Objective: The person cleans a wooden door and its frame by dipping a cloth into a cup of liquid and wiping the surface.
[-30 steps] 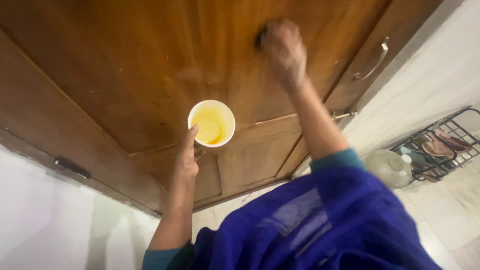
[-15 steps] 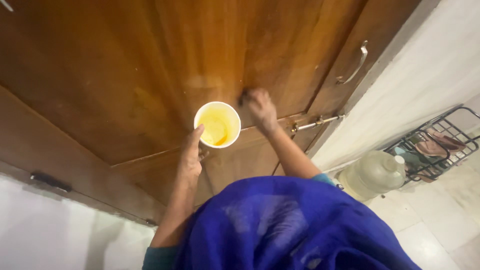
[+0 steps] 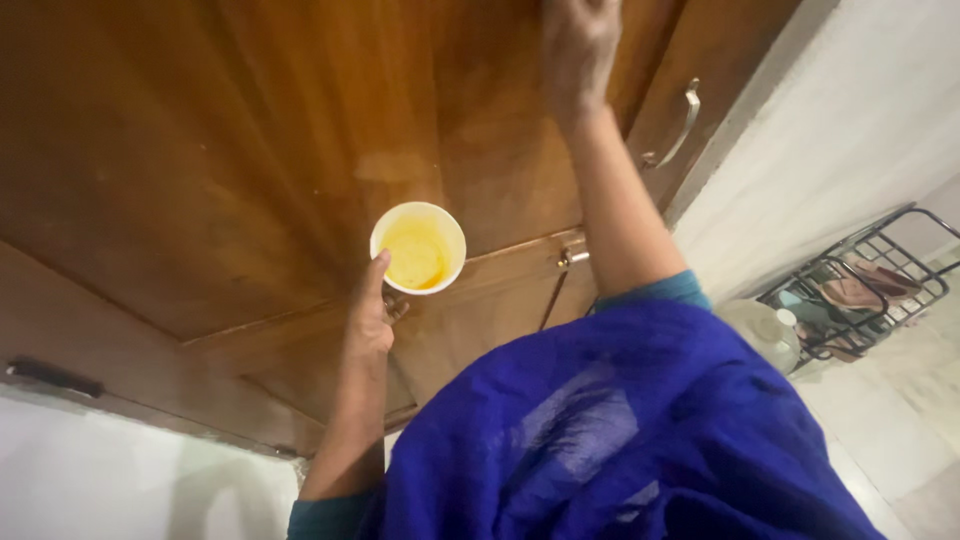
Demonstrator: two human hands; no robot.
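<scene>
The small round white cup with yellow liquid inside [image 3: 418,247] sits in the left hand [image 3: 370,318], thumb up along the near rim and fingers curled around the wall below, held out in front of the brown polished wooden cupboard door [image 3: 250,150]. It stays roughly level and in much the same spot as half a second ago, so the hold has not shifted.

The change is all on the other side. The right hand [image 3: 578,45] has gone from the middle of the door, just beside the cup, up to the top edge of the view. It is blurred and partly cut off, pressed against or close to the wood; whether it clenches something or lies flat, I cannot tell. A second ago it was high as well, then low, now high again: that reads as a back-and-forth sweep over the door's face.

Beside that arm, a curved metal handle [image 3: 682,125] on the neighbouring door and a small metal latch [image 3: 573,257] below. The blue garment [image 3: 620,440] fills the lower frame. Off to the right, a dark wire rack [image 3: 860,290] and a pale plastic jug [image 3: 765,335] by the white wall [image 3: 830,130].
</scene>
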